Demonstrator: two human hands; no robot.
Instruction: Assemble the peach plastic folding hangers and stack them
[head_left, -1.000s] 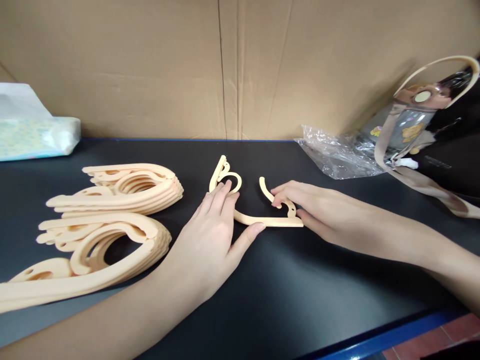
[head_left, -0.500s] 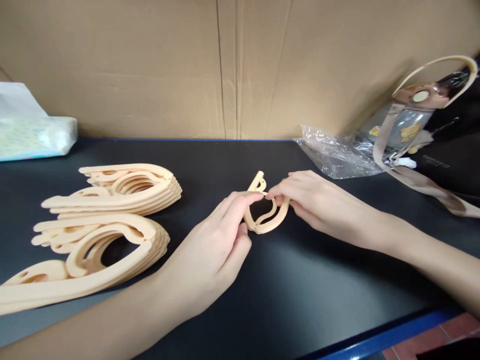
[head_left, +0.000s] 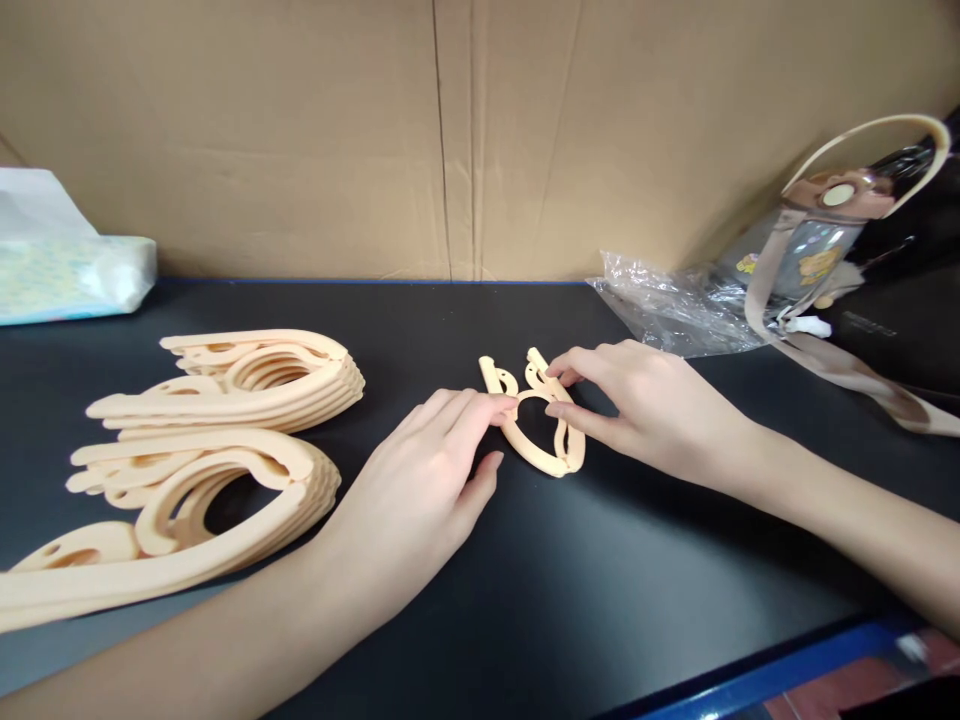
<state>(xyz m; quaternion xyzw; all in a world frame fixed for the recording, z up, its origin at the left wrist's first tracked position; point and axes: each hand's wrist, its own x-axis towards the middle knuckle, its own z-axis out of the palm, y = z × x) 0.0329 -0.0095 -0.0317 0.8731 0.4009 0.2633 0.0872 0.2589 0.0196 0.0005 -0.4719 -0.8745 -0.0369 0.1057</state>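
Note:
A cream plastic folding hanger (head_left: 534, 455) lies on the black table, its two arms folded toward each other in a narrow V with the hinged end nearest me. My left hand (head_left: 420, 480) has its fingertips on the hanger's left arm, the thumb held apart below. On the other side, my right hand (head_left: 652, 405) grips the right arm between thumb and fingers. Parts of both arms are hidden under my fingertips. To the left are two stacks of similar folded hangers, a nearer stack (head_left: 262, 440) and a farther stack (head_left: 300, 340).
Behind the black table (head_left: 420, 640) stands a cardboard wall (head_left: 300, 140). A tissue pack (head_left: 75, 275) sits at the far left. Crumpled clear plastic (head_left: 667, 310), a strapped water bottle (head_left: 817, 250) and a black bag (head_left: 900, 310) are at the right.
The hanger has turned, its hinged end swinging to the right, and both hook-side ends now show apart. My right thumb and fingers have spread along the right arm; my left hand has barely moved.

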